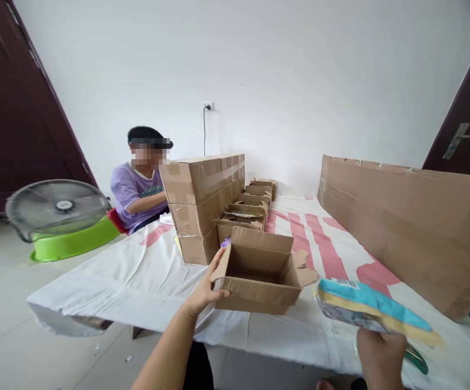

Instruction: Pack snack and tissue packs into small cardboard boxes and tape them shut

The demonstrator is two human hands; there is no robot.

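Note:
My left hand (213, 284) grips the left end of an open cardboard box (259, 295), thumb on its near side. The box appears empty inside, with its flaps up and a torn flap at its right end. In my right hand (381, 349), fingers closed, is the lower edge of a blue and yellow plastic packet (373, 303), to the right of the box. A dark green, curved-ended object (417, 358) lies beside that hand; its kind is unclear. Something purple (226, 242) shows just behind the box's left corner.
Stacked taped cartons (182, 206) form a wall left of centre. Several open boxes (255, 203) line up behind. A tall cardboard panel (405, 227) borders the right side. Another person (137, 189) sits beyond the cloth-covered table (117, 292), near a fan (60, 203) and green basin (74, 244).

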